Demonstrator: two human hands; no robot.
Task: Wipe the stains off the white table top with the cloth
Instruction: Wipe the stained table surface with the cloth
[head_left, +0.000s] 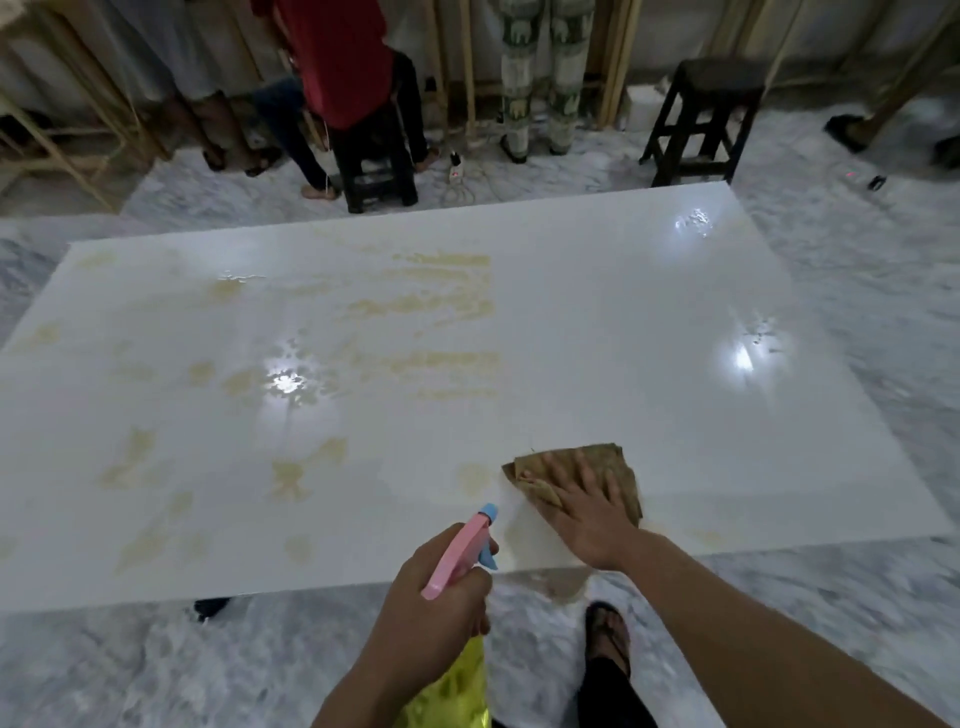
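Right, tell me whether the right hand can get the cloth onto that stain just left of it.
Probably yes: the right hand presses the cloth flat, and the stain lies beside it with bare table top between.

No readable text, labels, brands or numbers anywhere, pink-and-blue spray bottle (460, 553) near centre unmarked, yellow body blurred, brown cloth (613, 467) near right plain, white table top (597, 322) bare of print, far stools and floor too dim to read
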